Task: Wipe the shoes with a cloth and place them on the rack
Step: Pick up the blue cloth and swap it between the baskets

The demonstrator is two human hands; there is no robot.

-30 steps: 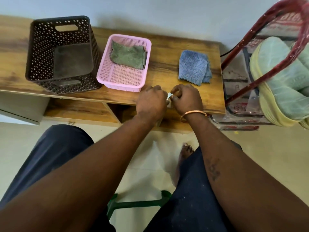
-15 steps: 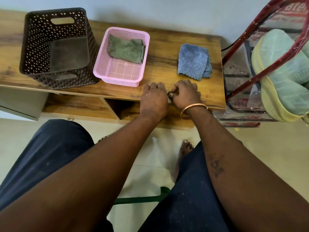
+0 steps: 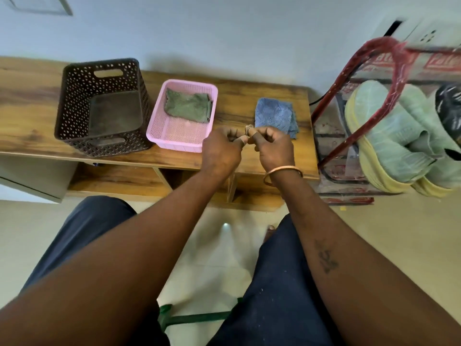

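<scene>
A pair of pale green shoes [image 3: 389,136] with yellow soles sits on the red-framed rack [image 3: 359,126] at the right. Flat on the wooden table [image 3: 30,113] lies a folded blue cloth [image 3: 273,116]. A green cloth [image 3: 188,108] rests inside the pink basket [image 3: 179,143]. My left hand [image 3: 220,151] and my right hand [image 3: 274,148] are raised together just above the table's front edge, close in front of the blue cloth. Their fingers are curled, and the fingertips of both pinch a small metal thing [image 3: 248,128] between them. I cannot tell what it is.
A dark perforated basket [image 3: 74,108] stands to the left of the pink one and looks empty. A dark shoe [image 3: 449,108] shows at the rack's far right. My knees are below the table, and a green bar [image 3: 199,318] crosses the floor between them.
Both hands have lifted off the table's front edge and moved a little farther in, still joined at the fingertips. The camera has tilted up, showing more wall.
</scene>
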